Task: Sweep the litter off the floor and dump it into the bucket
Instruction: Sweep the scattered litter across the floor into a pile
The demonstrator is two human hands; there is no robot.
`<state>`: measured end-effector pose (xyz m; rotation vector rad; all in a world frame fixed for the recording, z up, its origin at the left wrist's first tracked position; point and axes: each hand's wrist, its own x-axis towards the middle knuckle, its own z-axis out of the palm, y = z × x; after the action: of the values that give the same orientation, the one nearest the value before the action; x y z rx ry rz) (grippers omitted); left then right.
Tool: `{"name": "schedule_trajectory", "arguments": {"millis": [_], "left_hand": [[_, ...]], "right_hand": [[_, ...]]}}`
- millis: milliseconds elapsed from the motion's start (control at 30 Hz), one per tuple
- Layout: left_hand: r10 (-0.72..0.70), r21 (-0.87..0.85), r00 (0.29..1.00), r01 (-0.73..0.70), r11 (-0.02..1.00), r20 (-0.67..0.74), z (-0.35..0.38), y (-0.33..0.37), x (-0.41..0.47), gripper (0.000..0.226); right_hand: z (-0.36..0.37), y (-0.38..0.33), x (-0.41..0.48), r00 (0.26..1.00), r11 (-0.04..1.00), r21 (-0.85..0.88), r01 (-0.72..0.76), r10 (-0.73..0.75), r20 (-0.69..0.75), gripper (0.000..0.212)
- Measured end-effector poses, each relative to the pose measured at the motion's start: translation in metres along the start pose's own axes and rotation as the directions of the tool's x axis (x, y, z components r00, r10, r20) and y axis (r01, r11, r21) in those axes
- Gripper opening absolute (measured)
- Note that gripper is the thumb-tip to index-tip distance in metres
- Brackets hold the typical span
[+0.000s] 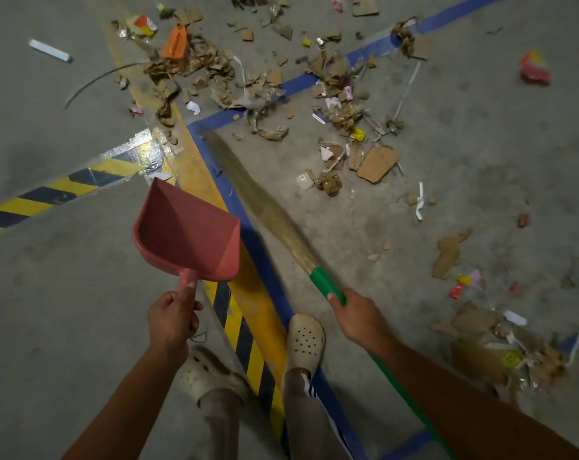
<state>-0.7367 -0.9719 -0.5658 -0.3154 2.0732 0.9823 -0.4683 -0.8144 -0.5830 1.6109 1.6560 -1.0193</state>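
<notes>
My left hand (172, 315) grips the handle of a red dustpan (185, 230), held above the floor with its mouth pointing away from me. My right hand (357, 315) grips the green handle of a broom (265, 200). Its straw head is blurred and reaches toward the blue corner line. Litter (215, 68) lies scattered ahead: torn cardboard, paper scraps, an orange carton and wrappers. More litter (500, 350) is piled at the lower right. No bucket is in view.
The grey concrete floor carries a blue tape line (374, 49), a yellow line (195, 167) and black-and-yellow hazard stripes (49, 194). My feet in pale perforated clogs (306, 340) stand on the lines. A white strip (49, 50) lies far left, a red wrapper (535, 69) far right.
</notes>
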Motion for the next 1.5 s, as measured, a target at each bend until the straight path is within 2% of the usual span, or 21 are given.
{"name": "schedule_trajectory", "arguments": {"millis": [100, 300, 467, 633, 800, 900, 1000, 1067, 1167, 1267, 1367, 1500], "left_hand": [[0.002, 0.053, 1.000, -0.003, 0.999, 0.031, 0.007, -0.004, 0.008, 0.028], [-0.023, 0.060, 0.987, 0.013, 0.998, 0.161, 0.023, 0.005, 0.025, 0.028], [0.022, 0.048, 0.976, -0.033, 0.998, 0.216, 0.023, 0.018, 0.031, 0.023], [0.020, 0.034, 0.978, -0.027, 0.999, 0.206, 0.002, 0.027, 0.033, 0.025], [0.007, 0.039, 0.990, -0.012, 0.999, 0.138, -0.041, 0.027, 0.034, 0.024], [-0.028, 0.033, 0.996, 0.025, 0.999, 0.080, -0.070, 0.019, 0.043, 0.022], [-0.072, 0.018, 0.997, 0.072, 0.997, 0.029, -0.099, 0.012, 0.053, 0.023], [-0.092, -0.008, 0.996, 0.092, 0.996, 0.014, -0.114, 0.011, 0.059, 0.025], [-0.096, -0.061, 0.995, 0.096, 0.994, -0.002, -0.129, 0.018, 0.067, 0.036], [-0.087, -0.100, 0.996, 0.087, 0.991, 0.009, -0.142, 0.028, 0.077, 0.033], [-0.065, -0.133, 0.998, 0.068, 0.989, 0.027, -0.156, 0.038, 0.085, 0.032], [-0.044, -0.156, 0.998, 0.050, 0.987, 0.039, -0.176, 0.051, 0.088, 0.032]], "right_hand": [[0.000, 0.017, 0.024, 0.990, 0.990, 0.033, -0.140, 0.139, 0.007, 0.047], [-0.064, 0.051, 0.050, 0.948, 0.963, 0.143, -0.229, 0.254, -0.191, 0.050], [-0.098, 0.041, 0.026, 0.901, 0.892, 0.428, -0.146, 0.299, -0.316, 0.048], [-0.077, -0.014, -0.026, 0.919, 0.840, 0.542, -0.006, 0.218, -0.328, 0.039], [-0.012, -0.082, -0.053, 0.962, 0.888, 0.455, 0.072, 0.059, -0.267, 0.038], [0.027, -0.119, -0.047, 0.986, 0.963, 0.264, 0.058, -0.014, -0.166, 0.039], [0.052, -0.143, -0.032, 0.999, 0.997, 0.076, 0.007, -0.004, -0.042, 0.047], [0.058, -0.148, -0.019, 0.998, 0.998, 0.013, -0.059, 0.059, 0.019, 0.054], [0.047, -0.151, -0.002, 0.983, 0.982, 0.045, -0.183, 0.183, 0.000, 0.055], [0.021, -0.160, 0.006, 0.953, 0.937, 0.237, -0.257, 0.286, -0.101, 0.058], [-0.007, -0.178, -0.003, 0.945, 0.899, 0.396, -0.186, 0.275, -0.179, 0.055], [-0.034, -0.210, -0.038, 0.951, 0.948, 0.316, -0.038, 0.131, -0.281, 0.049]]}}
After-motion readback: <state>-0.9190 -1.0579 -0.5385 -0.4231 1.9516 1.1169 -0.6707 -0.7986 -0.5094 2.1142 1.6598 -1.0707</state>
